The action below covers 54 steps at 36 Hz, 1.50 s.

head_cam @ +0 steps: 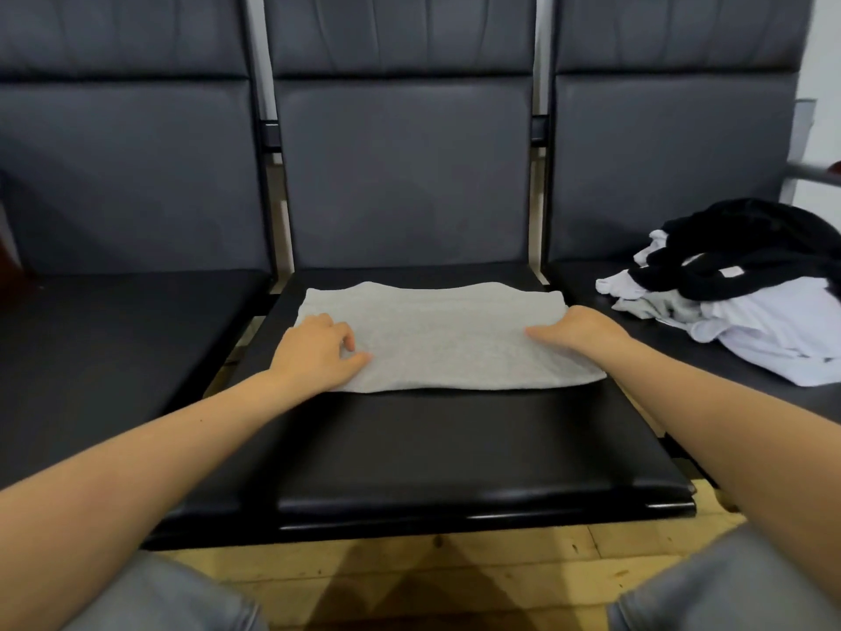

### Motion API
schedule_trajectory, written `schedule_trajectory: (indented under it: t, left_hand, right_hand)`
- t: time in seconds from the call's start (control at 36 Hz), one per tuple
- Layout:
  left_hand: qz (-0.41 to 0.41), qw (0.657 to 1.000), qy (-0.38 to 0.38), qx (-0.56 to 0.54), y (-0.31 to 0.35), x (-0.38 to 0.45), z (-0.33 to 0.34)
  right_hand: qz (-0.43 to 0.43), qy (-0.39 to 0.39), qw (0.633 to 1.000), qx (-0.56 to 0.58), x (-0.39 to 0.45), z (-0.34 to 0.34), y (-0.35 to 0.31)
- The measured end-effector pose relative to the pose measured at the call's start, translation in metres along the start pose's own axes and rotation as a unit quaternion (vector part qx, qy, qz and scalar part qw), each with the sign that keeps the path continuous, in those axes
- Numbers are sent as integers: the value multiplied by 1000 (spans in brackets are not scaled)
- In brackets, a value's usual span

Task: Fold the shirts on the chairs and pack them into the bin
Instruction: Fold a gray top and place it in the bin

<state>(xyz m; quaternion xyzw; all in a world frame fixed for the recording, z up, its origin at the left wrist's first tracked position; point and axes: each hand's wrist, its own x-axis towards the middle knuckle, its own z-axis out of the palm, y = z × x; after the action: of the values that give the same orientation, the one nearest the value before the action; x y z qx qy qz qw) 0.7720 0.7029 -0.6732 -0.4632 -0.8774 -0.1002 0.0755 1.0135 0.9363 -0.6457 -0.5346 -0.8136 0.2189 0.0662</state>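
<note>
A light grey shirt (437,334), folded into a flat rectangle, lies on the black seat of the middle chair (455,448). My left hand (318,352) rests on the shirt's near left corner with fingers loosely bent on the cloth. At the shirt's right edge my right hand (578,332) lies with its thumb on top; its fingers are hidden and may be tucked under the fabric. A heap of unfolded shirts, black ones (755,248) on top of white ones (773,330), sits on the right chair. No bin is in view.
Three dark padded chairs stand in a row with high backs. The left chair's seat (104,348) bears nothing. A wooden floor (432,580) and my grey-trousered knees show at the bottom. A metal armrest (814,175) juts in at the far right.
</note>
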Motion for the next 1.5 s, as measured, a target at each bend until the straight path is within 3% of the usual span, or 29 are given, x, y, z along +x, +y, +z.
schedule_trajectory:
  t: [0.08,0.17,0.25,0.31,0.39,0.5,0.64,0.78,0.83,0.92,0.97,1.14,1.25,1.39,1.5]
  left_hand:
    - [42,999,15,8,1,8,4]
    - [34,999,-12,-35,4,14,10]
    - [22,998,-39,-39,8,19,17]
    - [27,998,-44,-38,6,23,18]
    - [29,996,-46,-76,-2,30,16]
    - [13,984,-30,-173,-13,37,19]
    - [-45,958,-6,-284,-22,43,17]
    - [-93,941,15,-326,-36,42,17]
    - [-96,943,15,-320,-38,41,19]
    - [-82,951,12,-297,-35,41,19]
    - [-63,960,4,-274,-32,41,19]
    - [-48,972,-2,-231,-26,41,22]
    - [-57,975,1,-217,-24,42,27]
    - [-77,969,8,-233,-11,40,25]
    - [-122,958,-38,-257,8,56,19]
  right_hand:
    - [31,-18,999,26,4,1,-12]
    - [74,-54,977,193,12,2,-23]
    - [135,-120,930,319,22,4,-26]
    - [193,-118,892,392,27,5,-30]
    - [171,-115,870,447,30,6,-42]
    - [161,-94,795,577,32,10,-64]
    - [21,-68,863,500,29,12,-111]
    - [-116,-116,943,290,-2,30,-149]
    - [-148,-181,945,229,-11,44,-151]
    - [-176,-326,907,200,-21,53,-147]
    - [-188,-357,890,213,-23,51,-143]
    - [-155,-183,912,334,-2,35,-122]
    - [-127,-100,950,268,17,38,-96]
    - [-121,-106,970,180,27,50,-76]
    - [-150,-96,975,131,21,58,-79]
